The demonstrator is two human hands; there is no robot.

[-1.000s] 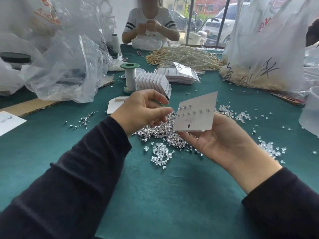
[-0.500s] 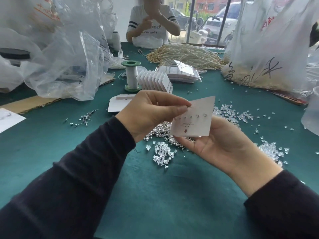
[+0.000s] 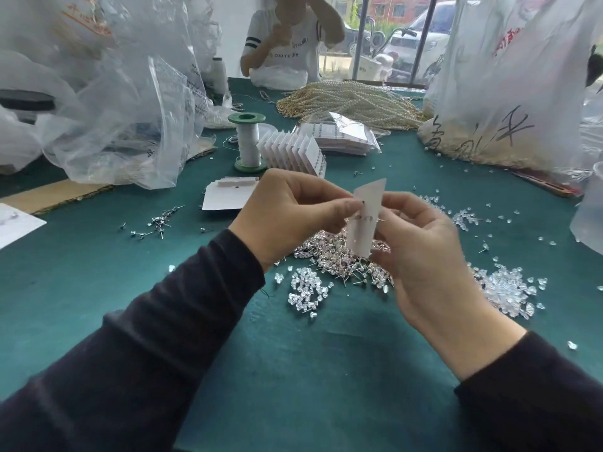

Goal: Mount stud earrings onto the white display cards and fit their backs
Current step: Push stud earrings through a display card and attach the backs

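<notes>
White display card [image 3: 363, 236] upright, turned nearly edge-on, mid-frame. Left hand [image 3: 290, 216] pinches its left edge at a row of studs; right hand [image 3: 424, 256] grips it from 3 o'clock. Hands close together, both clamped on card. Stud earring pile [image 3: 336, 256] on green table [image 3: 293, 370] at 6 o'clock under card, clear backs [image 3: 306, 293] at 7, spool [image 3: 248, 141] at 11.

Both arms wear long, close-fitting sleeves of dark navy-black knit fabric, softly creased along the forearms, ending at the wrists and leaving the bare left hand [image 3: 287, 216] and right hand [image 3: 424, 252] uncovered.
</notes>
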